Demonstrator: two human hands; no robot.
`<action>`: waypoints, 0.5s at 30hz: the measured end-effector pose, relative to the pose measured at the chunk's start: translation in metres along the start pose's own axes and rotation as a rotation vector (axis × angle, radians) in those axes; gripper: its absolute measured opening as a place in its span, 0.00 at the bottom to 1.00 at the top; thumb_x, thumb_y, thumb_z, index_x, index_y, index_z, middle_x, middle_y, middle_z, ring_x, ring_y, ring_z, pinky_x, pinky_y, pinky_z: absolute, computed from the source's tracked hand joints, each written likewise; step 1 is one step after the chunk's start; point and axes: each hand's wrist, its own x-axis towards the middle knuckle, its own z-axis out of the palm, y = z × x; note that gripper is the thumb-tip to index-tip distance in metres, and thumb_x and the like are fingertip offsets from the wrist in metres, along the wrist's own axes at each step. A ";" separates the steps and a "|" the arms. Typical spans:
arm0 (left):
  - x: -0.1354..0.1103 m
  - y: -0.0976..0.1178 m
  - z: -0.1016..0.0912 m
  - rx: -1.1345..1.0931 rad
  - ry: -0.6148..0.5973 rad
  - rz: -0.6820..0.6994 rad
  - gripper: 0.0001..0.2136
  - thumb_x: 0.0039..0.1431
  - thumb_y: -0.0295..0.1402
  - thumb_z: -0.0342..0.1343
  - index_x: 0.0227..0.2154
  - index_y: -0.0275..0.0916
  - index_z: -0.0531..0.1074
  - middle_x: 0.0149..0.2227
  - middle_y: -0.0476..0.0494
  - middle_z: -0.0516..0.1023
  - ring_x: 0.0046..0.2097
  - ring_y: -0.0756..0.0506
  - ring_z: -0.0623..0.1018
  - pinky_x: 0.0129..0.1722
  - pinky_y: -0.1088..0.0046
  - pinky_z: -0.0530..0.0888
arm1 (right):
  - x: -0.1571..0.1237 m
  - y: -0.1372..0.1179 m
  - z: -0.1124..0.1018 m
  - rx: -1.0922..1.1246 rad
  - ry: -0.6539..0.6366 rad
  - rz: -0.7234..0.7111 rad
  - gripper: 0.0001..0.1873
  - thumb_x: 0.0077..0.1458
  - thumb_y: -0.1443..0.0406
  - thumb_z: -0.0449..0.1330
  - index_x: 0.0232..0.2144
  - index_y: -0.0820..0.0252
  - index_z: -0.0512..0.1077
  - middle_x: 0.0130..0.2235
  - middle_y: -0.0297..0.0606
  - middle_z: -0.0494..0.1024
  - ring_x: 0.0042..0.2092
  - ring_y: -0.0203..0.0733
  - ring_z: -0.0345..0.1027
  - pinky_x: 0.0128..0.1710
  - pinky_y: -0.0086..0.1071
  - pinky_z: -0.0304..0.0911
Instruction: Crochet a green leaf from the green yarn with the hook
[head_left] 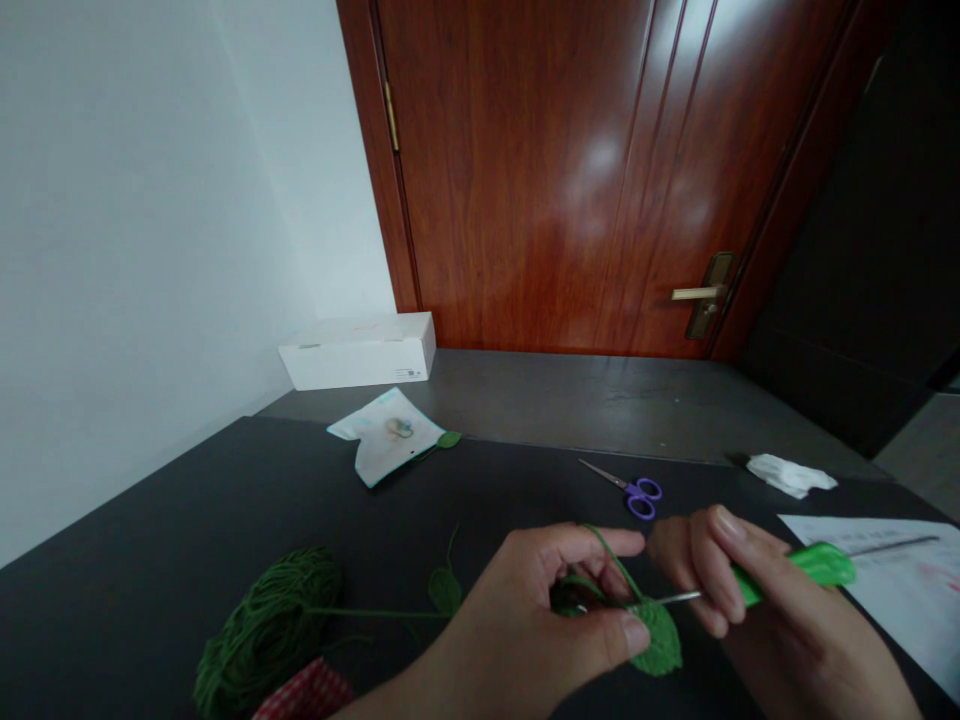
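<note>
Between the thumb and fingers of my left hand (547, 610) is a green crocheted leaf (661, 645), with working yarn running up over the index finger. My right hand (765, 590) grips the green handle of a crochet hook (829, 563). Its metal shaft reaches left into the top edge of the leaf, where my left fingers partly hide the tip. From a ball of dark green yarn (266, 630) at the lower left, a strand stretches right and passes behind my left wrist. Another small green leaf (445, 590) lies on the table just left of my left hand.
Purple-handled scissors (641, 497) lie beyond my hands. Farther back are a white packet (394, 435) with a green leaf (449, 439) at its corner and a long white box (360, 355). A crumpled tissue (791, 474) and printed paper (915, 590) lie right. A wooden door (562, 180) stands behind.
</note>
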 end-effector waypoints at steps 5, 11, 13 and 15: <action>-0.001 0.004 -0.001 -0.006 0.010 0.011 0.08 0.48 0.31 0.63 0.33 0.37 0.79 0.51 0.40 0.79 0.46 0.42 0.77 0.47 0.67 0.68 | -0.005 0.002 -0.014 -0.129 -0.069 -0.138 0.24 0.67 0.58 0.47 0.21 0.56 0.70 0.21 0.33 0.67 0.25 0.38 0.62 0.25 0.31 0.62; 0.000 0.005 0.001 -0.028 0.047 0.036 0.03 0.46 0.27 0.62 0.25 0.39 0.73 0.51 0.43 0.79 0.50 0.41 0.77 0.48 0.67 0.67 | -0.010 -0.002 -0.024 -0.396 -0.168 -0.325 0.22 0.68 0.60 0.45 0.24 0.55 0.69 0.22 0.34 0.69 0.26 0.40 0.64 0.27 0.35 0.61; 0.000 0.004 0.003 -0.023 0.088 0.057 0.04 0.46 0.26 0.62 0.23 0.39 0.73 0.50 0.43 0.79 0.48 0.42 0.77 0.47 0.68 0.68 | -0.009 -0.007 -0.023 -0.536 -0.202 -0.420 0.21 0.68 0.59 0.45 0.25 0.55 0.68 0.22 0.33 0.69 0.26 0.41 0.65 0.29 0.37 0.62; 0.001 0.004 0.005 0.010 0.141 0.069 0.04 0.45 0.25 0.61 0.23 0.39 0.72 0.49 0.43 0.80 0.46 0.43 0.78 0.46 0.68 0.67 | -0.007 -0.010 -0.021 -0.676 -0.245 -0.543 0.20 0.68 0.60 0.45 0.26 0.54 0.67 0.22 0.33 0.70 0.25 0.40 0.66 0.27 0.37 0.62</action>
